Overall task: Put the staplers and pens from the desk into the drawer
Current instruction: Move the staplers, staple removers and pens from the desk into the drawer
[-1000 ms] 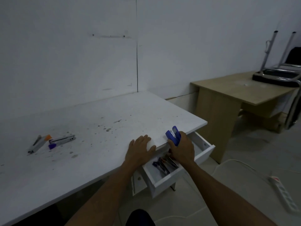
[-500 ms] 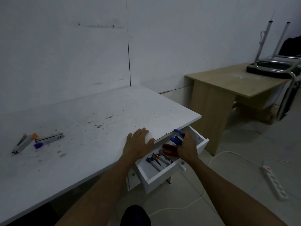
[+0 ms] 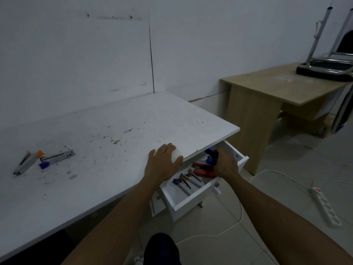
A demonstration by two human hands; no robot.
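Note:
My right hand point(image 3: 225, 165) is inside the open white drawer point(image 3: 193, 199), closed around a blue stapler point(image 3: 211, 156) at the drawer's far end. Beside it in the drawer lie a red stapler point(image 3: 203, 169) and several pens and small staplers point(image 3: 186, 181). My left hand point(image 3: 163, 162) rests flat on the white desk point(image 3: 95, 150) at its front edge, holding nothing. On the desk's left side lie a silver stapler with an orange end point(image 3: 27, 162) and a silver stapler with a purple end point(image 3: 56, 158).
A wooden table point(image 3: 277, 92) stands to the right with an upturned chair point(image 3: 328, 66) on it. A white power strip point(image 3: 324, 205) and its cable point(image 3: 229, 226) lie on the tiled floor. A white wall backs the desk.
My right hand has carried the blue stapler from the desk edge down into the drawer. My left hand has stayed flat on the desk.

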